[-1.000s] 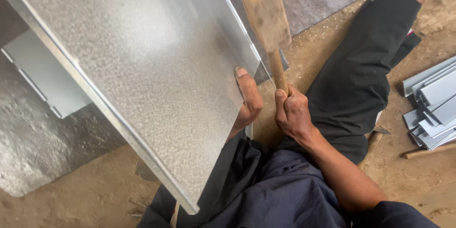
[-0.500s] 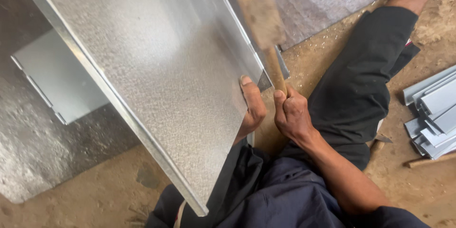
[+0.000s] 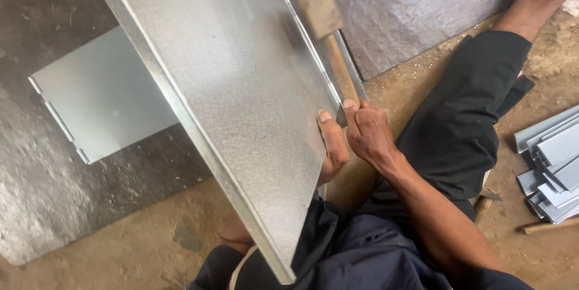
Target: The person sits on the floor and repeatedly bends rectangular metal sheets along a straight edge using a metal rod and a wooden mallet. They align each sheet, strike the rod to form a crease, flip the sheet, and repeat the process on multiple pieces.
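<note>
The wooden mallet (image 3: 329, 30) has swung over the last second: its head, which stood above the bare floor to the right of the panel's edge, now hangs over the far right edge of the large galvanized sheet-metal panel (image 3: 223, 91), and the panel itself sits a little further right in the view. My judgement is that a blow on the folded right edge is in progress, though head and metal do not clearly meet in this view.

Nearest, the person sits on the dirt floor (image 3: 120, 254) in dark trousers, with the panel leaning across the lap, its lower corner close to the body.

The left hand (image 3: 332, 145) grips the panel's right edge. The thumb lies flat on the top face; the fingers curl underneath, out of sight. The grip looks tight and narrow on the sheet.

The right hand (image 3: 368, 136), just beside the left, is wrapped fully round the lower handle of the mallet, fingers closed with no gap showing.

Further out, a smaller bent sheet piece (image 3: 102, 103) lies on a wide metal plate at left. A stack of folded grey metal strips (image 3: 552, 166) rests on the floor at right. The person's bare foot shows at the top right corner.
</note>
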